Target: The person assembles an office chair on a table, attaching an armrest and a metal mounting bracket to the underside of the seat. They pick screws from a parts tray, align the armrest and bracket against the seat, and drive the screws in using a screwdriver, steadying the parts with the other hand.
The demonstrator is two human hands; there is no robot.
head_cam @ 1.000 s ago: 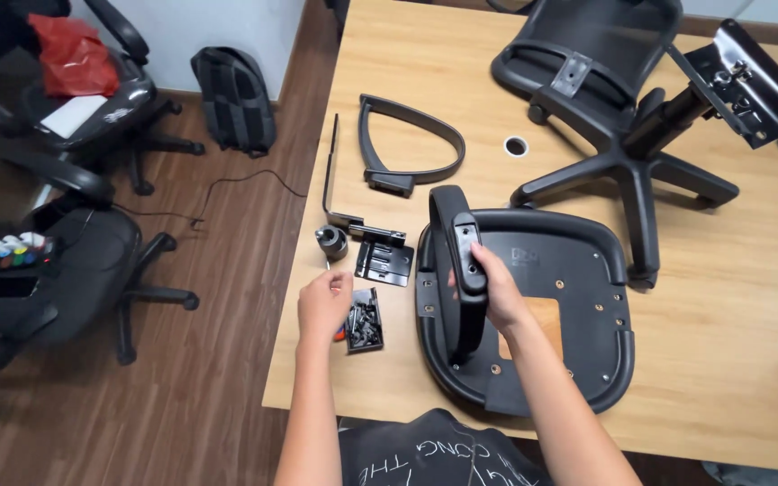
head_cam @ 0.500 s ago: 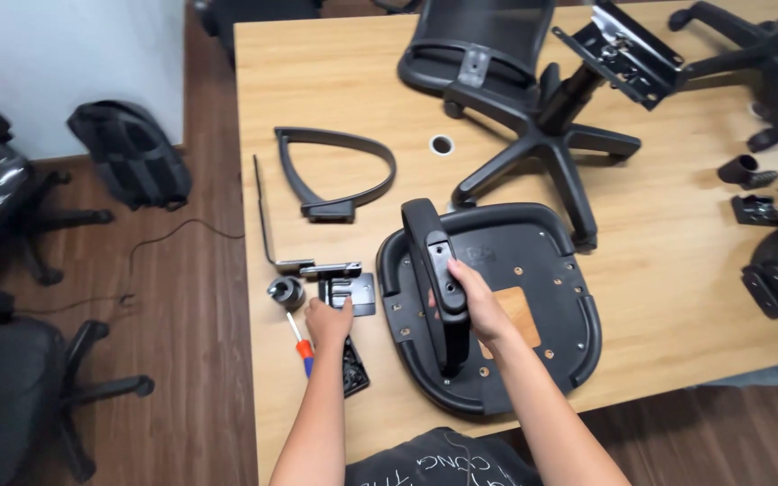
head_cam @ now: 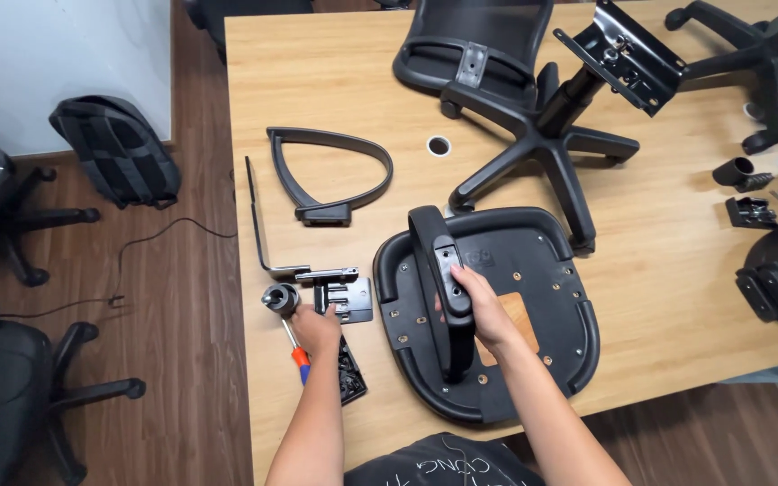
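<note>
While right hand grips armrest over seat pan, left hand cups screwdriver near table edge.

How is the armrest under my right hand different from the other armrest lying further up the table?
The armrest under the right hand stands on the upturned seat base; the loose armrest lies flat on the bare table. The first is seen edge-on, as a narrow bar; the second shows its whole curved open loop. The first is held, the second untouched. Both are black plastic.
</note>
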